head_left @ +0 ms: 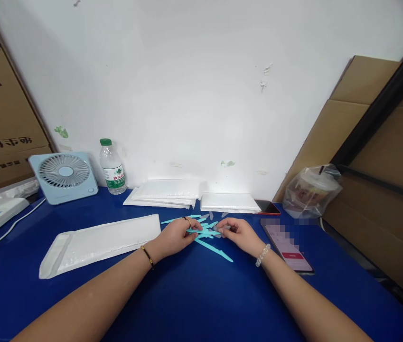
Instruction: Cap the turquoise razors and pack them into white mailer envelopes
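Centrally on the blue tabletop [187, 304], a loose heap of slim turquoise plastic sticks [214, 250] lies fanned out between the person's two hands, with small grey translucent pieces [211, 215] scattered among and behind them. The left hand [178, 236] reaches in from the left and pinches one turquoise stick between thumb and fingers, its length pointing toward the other hand. The right hand [239, 233] is at the heap's right edge, fingers bent in toward the thumb beside some grey pieces; the spot is too small and crowded to tell whether it grips one. A dark bracelet [147, 257] circles the left wrist, and a clear beaded bracelet [263, 255] the right.

Left of the heap lies a white padded mailer [105, 242], set at a slant. Behind the heap, two piles of flat white packets, a left pile [167, 189] and a right pile [228, 201], lie near the wall [187, 95]. A smartphone [288, 251] with a lit screen rests right of the right hand. Farther back stand a light-blue fan [66, 178], a green-capped water bottle [115, 166] and, at right, a bagged drink cup [311, 190].
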`<state>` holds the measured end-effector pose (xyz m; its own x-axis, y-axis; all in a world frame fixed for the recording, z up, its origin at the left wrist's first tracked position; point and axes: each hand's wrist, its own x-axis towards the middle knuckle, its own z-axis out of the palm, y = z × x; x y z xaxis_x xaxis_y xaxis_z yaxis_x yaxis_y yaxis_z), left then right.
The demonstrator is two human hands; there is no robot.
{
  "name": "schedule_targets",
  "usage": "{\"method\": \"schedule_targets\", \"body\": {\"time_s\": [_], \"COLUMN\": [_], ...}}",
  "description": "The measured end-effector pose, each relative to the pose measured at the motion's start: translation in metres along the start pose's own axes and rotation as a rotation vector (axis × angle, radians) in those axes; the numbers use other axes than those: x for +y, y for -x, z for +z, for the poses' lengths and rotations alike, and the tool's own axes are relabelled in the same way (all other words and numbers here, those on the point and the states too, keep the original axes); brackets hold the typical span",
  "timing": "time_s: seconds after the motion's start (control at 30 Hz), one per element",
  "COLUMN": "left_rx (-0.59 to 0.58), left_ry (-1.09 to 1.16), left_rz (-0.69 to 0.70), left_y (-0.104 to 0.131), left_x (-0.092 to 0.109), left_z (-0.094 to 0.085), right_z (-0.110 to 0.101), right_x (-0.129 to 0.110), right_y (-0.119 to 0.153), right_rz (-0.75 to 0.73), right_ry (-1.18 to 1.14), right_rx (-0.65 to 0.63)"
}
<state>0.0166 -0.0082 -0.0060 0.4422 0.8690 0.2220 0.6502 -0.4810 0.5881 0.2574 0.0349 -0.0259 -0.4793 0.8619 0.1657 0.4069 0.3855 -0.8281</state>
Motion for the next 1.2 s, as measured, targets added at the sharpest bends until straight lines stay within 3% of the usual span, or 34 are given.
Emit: {"method": "schedule_targets", "body": {"time_s": [1.2], "left_rx": [-0.012], "left_ry": [-0.007], "left_rz": [0.013], "left_y": [0.0010], "left_x": [-0.0020], "left_z": [0.0015], "right_z": [0.0007], "right_x": [-0.0029], "right_y": [0.0013], "right_rz": [-0.009], "right_ry": [0.083], "right_rx": [-0.007]}}
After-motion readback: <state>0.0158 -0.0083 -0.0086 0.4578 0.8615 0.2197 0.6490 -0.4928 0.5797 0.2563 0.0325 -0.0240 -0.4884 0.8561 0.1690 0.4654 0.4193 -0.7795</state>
